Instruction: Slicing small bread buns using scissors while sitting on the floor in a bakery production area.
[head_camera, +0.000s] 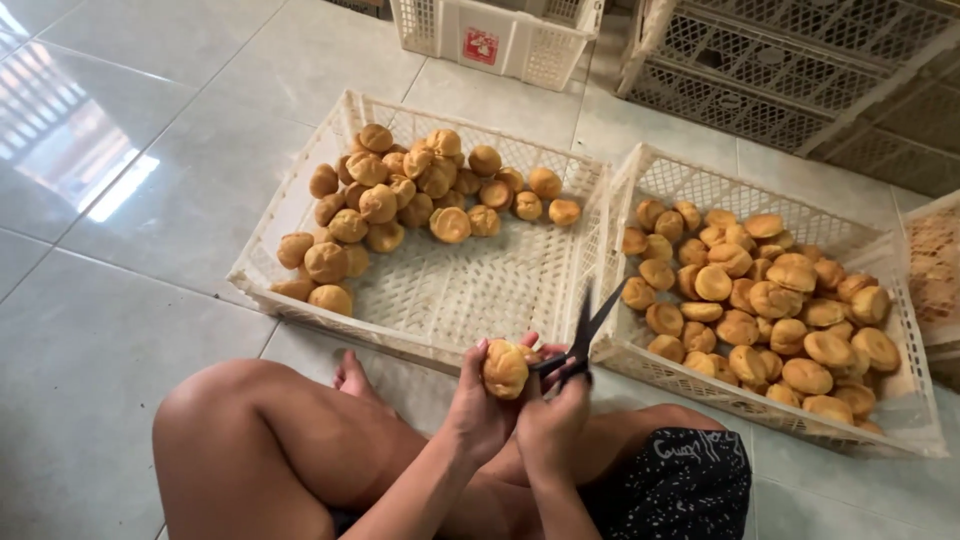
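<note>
Cutting a puff (505, 369) w/ scissors (583, 335).
I'm seeing left hand (477, 405) cupping it loosely; looks light, crushable, so hold sides. Right hand (553, 420) closed round handles.

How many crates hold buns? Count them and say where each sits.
2. The left crate sits on the floor ahead of the left hand; the right crate adjoins it, beyond the right hand. Other stacked crates' contents are hidden.

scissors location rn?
In the head view, the black scissors are in the right hand, low centre, blades open and pointing up beside the puff pastry held by the left hand, before the two crates' adjoining corners.
</note>
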